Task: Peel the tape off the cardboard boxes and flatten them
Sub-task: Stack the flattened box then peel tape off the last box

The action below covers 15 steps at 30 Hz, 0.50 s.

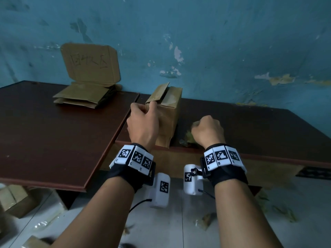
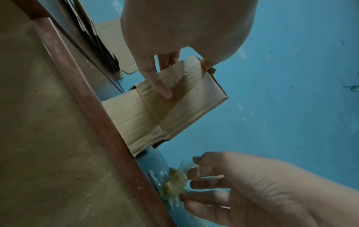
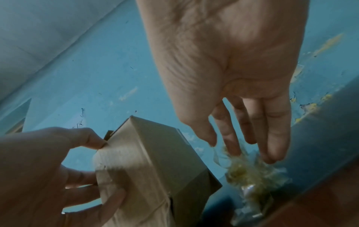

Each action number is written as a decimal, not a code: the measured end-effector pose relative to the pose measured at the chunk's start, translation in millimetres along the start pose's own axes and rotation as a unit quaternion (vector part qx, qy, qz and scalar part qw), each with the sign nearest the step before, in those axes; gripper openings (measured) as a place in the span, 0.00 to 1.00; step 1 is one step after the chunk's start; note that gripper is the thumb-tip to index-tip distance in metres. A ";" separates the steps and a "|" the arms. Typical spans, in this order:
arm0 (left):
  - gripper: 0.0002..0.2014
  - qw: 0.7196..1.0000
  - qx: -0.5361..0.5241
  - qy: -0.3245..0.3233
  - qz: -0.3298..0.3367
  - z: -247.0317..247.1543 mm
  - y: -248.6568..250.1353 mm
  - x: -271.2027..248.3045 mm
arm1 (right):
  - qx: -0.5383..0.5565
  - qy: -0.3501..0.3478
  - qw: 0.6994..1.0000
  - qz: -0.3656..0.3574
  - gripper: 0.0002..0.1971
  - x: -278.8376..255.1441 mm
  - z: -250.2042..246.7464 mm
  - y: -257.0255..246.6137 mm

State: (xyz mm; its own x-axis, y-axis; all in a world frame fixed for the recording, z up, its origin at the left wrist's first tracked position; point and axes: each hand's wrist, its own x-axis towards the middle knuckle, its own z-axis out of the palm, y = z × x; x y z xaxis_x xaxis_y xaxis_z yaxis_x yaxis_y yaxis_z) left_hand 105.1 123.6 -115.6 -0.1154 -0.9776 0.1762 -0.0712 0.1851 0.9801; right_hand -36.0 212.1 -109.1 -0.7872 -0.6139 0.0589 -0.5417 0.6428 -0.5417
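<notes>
Item: cardboard box (image 1: 166, 111), upright on the desk (image 1: 250, 126) near its front edge, top flaps ajar. Your left hand (image 1: 143, 122) grips its near top corner. Your right hand (image 1: 207, 129), fingers loosely extended, touches the tape wad (image 3: 250, 173) beside it. Step: discarding peeled tape. Next, likely: collapse the box flat.

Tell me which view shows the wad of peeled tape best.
The right wrist view: the crumpled tape wad lies unobstructed just under the right hand's fingertips. The left wrist view shows it smaller, at the table edge. In the head view the right hand hides most of it.
</notes>
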 end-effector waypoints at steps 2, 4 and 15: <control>0.15 1.000 0.000 -0.008 -0.005 -0.1 0.6 0.3 | -0.004 0.003 1.000 0.003 0.15 1.2 3.6 0.6; 0.14 1.000 0.001 -0.012 -0.007 -0.2 0.9 0.7 | -0.012 0.014 1.000 0.015 0.13 5.3 6.3 1.9; 0.13 1.000 -0.003 -0.022 -0.005 0.6 0.1 1.0 | 0.027 0.116 0.993 -0.001 0.11 5.2 1.5 1.9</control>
State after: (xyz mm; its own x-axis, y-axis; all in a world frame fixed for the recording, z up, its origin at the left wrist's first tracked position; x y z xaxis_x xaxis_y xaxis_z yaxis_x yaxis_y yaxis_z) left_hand 104.4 122.7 -115.4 -0.1577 -0.9742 0.1615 -0.0659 0.1735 0.9826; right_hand -40.7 209.5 -111.0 -0.8360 -0.4898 0.2475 -0.5318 0.6118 -0.5855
